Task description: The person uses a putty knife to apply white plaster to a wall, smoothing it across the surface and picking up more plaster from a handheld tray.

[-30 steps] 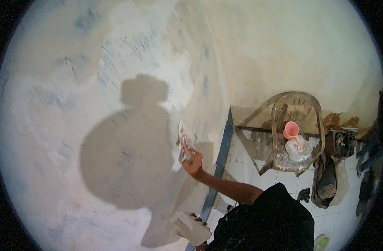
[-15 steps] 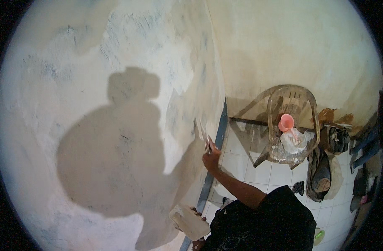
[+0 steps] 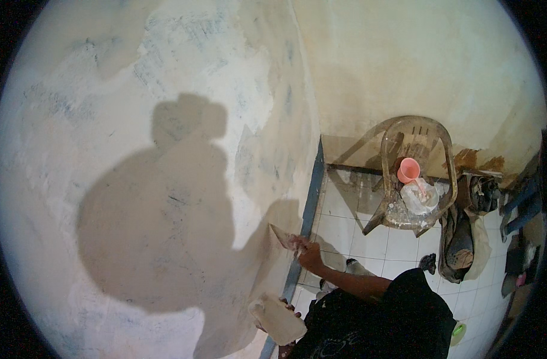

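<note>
My right hand (image 3: pixel 310 256) is closed around the handle of a putty knife (image 3: pixel 280 237). The blade's edge meets the patchy wall (image 3: pixel 237 78) low down, beside the blue-grey skirting strip. Nearer to me, my left hand (image 3: pixel 292 309) grips a pale rectangular tray (image 3: pixel 277 319) from behind, its fingertips showing at the tray's edge. Whitish filler appears to coat the tray. Smears of pale filler and bluish scuffs cover the wall, and my shadow falls across its middle.
A stained plastic chair (image 3: pixel 418 128) stands by the far wall, holding a pink cup (image 3: pixel 408 170) and a white plastic bag (image 3: pixel 419 198). Right of it lie a dark open sack (image 3: pixel 459 257) and other items. White tiles (image 3: pixel 369 237) cover the floor.
My right hand has moved the putty knife down the wall toward me, and the blade now points more to the left. The left hand and tray have shifted slightly right.
</note>
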`<state>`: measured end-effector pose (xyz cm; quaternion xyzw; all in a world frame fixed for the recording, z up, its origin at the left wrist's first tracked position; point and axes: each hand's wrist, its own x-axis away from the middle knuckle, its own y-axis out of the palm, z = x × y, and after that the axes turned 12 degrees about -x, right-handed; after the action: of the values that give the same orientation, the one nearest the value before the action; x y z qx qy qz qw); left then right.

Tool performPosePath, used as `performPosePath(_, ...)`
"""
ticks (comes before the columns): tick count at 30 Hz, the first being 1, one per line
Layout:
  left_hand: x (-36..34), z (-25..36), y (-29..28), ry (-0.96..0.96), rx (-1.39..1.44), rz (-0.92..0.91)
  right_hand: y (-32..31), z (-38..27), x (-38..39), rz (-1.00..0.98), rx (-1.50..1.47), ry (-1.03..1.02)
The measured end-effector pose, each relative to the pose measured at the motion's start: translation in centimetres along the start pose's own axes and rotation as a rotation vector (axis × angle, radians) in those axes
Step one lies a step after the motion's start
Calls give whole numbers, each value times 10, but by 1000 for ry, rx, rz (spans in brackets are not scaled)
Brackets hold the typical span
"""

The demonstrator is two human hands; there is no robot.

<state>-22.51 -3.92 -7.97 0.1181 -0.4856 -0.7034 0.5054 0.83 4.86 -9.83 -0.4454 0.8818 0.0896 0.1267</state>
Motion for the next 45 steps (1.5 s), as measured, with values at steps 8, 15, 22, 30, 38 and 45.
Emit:
performPosePath(8,-7,-4,-6,-25,161,-281,-20,8,-106,441,-436,-118)
performPosePath(15,-2,-5,25,83,-271,134,5,53,-123,293,-148,144)
performPosePath(22,-3,-30,38,169,-9,160,-23,75,-115,353,-750,266)
performPosePath(30,4,-64,118,242,161,61,-18,-12,-164,485,-69,-109)
performPosePath(38,21,-88,103,301,140,344,29,-16,-155,223,92,-399)
performPosePath(45,34,-69,63,308,97,212,63,-15,-72,33,224,-341)
